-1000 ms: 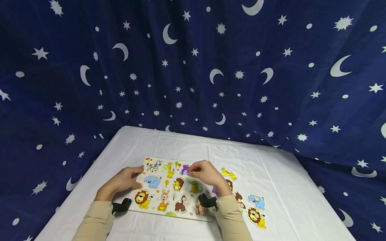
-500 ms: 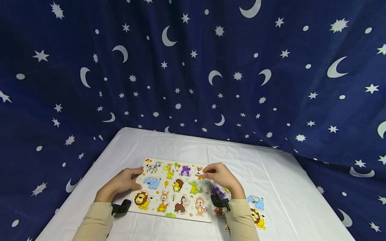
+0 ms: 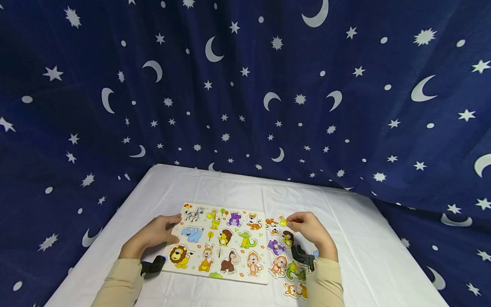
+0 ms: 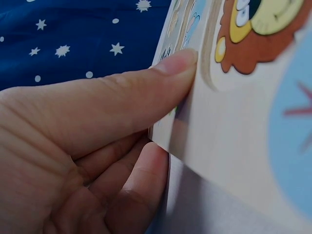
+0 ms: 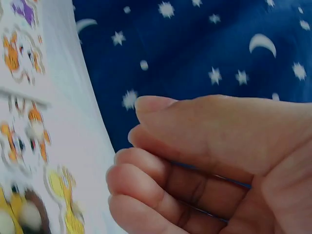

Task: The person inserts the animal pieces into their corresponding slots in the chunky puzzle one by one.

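A white puzzle board (image 3: 212,241) printed with animal pictures lies on the table. My left hand (image 3: 155,232) holds its left edge. In the left wrist view the thumb (image 4: 178,61) rests on the board's face beside the lion picture (image 4: 258,39), and the other fingers are curled at the edge. To the right of the board, my right hand (image 3: 310,228) hovers beside a giraffe piece (image 3: 282,221). In the right wrist view its fingers (image 5: 141,180) are loosely curled with nothing between them, apart from the giraffe piece (image 5: 70,204) and tiger piece (image 5: 24,136).
Right of the board lie several loose knobbed pieces: a hedgehog (image 3: 287,238), a purple hippo (image 3: 276,247), a monkey (image 3: 278,265), a crocodile (image 3: 295,271) and a kangaroo (image 3: 293,291). The right forearm covers others. A dark blue star-and-moon curtain (image 3: 245,106) stands behind the white-covered table (image 3: 226,189).
My right hand has moved right, from over the board's hippo picture past the tiger picture to beside the loose giraffe piece. The left hand has stayed at the board's edge.
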Demonstrator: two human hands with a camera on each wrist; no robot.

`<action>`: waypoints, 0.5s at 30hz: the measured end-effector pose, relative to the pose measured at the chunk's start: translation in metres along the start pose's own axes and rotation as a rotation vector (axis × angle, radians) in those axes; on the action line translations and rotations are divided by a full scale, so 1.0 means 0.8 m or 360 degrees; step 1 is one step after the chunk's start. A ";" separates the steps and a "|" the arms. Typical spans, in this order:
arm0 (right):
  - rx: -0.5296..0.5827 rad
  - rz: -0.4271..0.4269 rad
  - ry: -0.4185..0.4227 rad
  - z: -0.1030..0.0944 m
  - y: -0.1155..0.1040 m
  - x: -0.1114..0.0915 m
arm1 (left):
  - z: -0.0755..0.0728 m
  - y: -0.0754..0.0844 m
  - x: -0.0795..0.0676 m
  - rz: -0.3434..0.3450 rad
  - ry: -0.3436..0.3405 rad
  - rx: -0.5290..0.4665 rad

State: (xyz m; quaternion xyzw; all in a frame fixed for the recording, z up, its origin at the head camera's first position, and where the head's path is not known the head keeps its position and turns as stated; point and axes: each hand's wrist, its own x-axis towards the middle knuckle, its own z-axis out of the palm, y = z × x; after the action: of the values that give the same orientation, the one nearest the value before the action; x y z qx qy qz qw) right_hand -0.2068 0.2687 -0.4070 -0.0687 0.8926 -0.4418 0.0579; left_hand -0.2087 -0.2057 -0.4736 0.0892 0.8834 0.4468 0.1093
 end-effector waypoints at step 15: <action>-0.0153 0.0341 0.0249 -0.028 0.037 -0.021 | 0.000 -0.002 -0.001 0.0003 -0.0005 0.0040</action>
State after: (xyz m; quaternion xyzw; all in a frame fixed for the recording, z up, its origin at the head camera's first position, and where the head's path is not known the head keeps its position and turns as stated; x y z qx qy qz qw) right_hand -0.1959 0.3067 -0.4165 0.0590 0.9167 -0.3939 0.0315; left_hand -0.2083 -0.2063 -0.4747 0.0921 0.8888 0.4355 0.1091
